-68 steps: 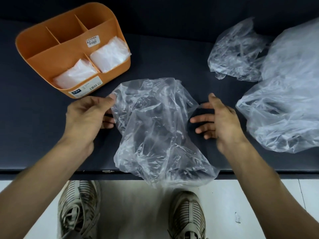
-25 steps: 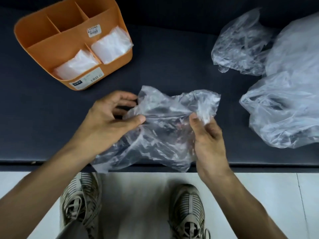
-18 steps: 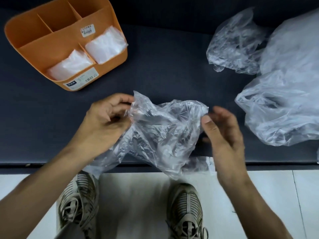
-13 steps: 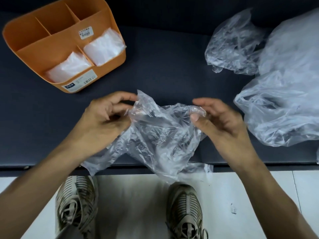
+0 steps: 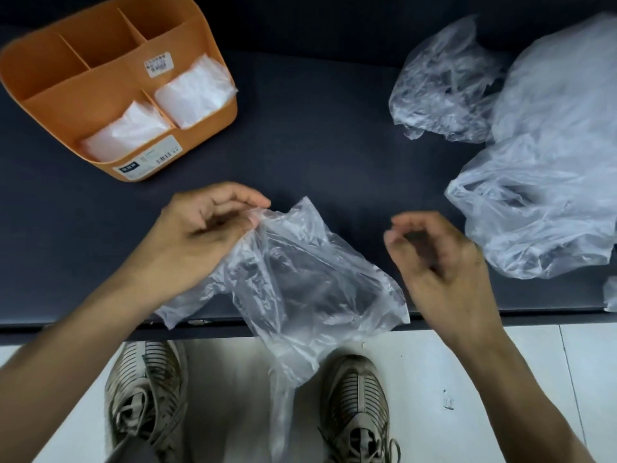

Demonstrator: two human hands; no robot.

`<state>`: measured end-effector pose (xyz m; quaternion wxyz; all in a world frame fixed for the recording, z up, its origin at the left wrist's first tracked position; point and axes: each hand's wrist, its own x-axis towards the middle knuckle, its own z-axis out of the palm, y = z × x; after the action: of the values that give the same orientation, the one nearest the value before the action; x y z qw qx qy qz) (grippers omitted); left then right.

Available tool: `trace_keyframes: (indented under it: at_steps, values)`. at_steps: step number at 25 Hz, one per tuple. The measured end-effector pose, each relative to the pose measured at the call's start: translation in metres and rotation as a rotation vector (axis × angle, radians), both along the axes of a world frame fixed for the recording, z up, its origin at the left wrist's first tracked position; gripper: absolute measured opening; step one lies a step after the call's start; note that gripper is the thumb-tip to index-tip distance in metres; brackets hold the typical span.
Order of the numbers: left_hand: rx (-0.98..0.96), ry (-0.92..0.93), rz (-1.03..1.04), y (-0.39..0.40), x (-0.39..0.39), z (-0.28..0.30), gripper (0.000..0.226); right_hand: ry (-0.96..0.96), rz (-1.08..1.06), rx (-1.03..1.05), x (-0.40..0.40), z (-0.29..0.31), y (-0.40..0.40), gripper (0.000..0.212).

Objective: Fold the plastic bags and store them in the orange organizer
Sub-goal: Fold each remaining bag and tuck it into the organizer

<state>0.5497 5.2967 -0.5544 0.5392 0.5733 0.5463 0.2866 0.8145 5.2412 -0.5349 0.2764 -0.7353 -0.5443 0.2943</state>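
Near the front edge of the dark counter, the left hand pinches the top corner of a clear plastic bag between thumb and fingers. That bag lies crumpled and spills over the edge toward the floor. Just beside it, the right hand hovers with fingers loosely curled, holding nothing. At far left stands the orange organizer, a folded bag in each of its two near compartments. Two loose bags lie heaped at right.

left hand pinching plastic bag, right hand free
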Motion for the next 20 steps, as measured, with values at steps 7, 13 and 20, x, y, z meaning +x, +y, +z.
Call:
trace_keyframes:
  at_steps: [7,13,20]
  values:
    - [-0.004,0.050,-0.053,-0.007,0.017,0.001,0.015,0.295,0.083,-0.059,-0.039,-0.011,0.030,0.011]
    - [0.047,-0.037,0.067,-0.006,0.007,0.003,0.025,0.474,-0.063,-0.104,-0.025,-0.009,0.031,0.013]
    - [-0.030,-0.116,-0.062,-0.012,0.010,0.001,0.031,0.468,-0.009,-0.069,-0.039,-0.016,0.026,0.012]
